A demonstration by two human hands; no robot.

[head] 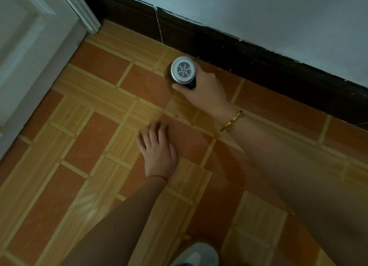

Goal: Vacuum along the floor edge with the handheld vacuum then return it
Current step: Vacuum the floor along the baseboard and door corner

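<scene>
Our right hand (205, 86) grasped the handheld vacuum (182, 73) around its dark body, vented rear cap facing up at us, so the nozzle end, hidden beneath, pointed down at the floor (95, 114) just beside the dark baseboard (258, 60). Our left hand (159, 148) lay flat on the tiles, fingers relaxed and holding nothing, probably to prop us while we crouched low. A small speck (175, 116) sat between the hands, near the door frame (87, 15) corner.

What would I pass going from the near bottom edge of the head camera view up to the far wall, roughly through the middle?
Shoe → left hand flat on the tiled floor → small speck on the floor → handheld vacuum gripped by the right hand → dark baseboard → pale wall.
</scene>
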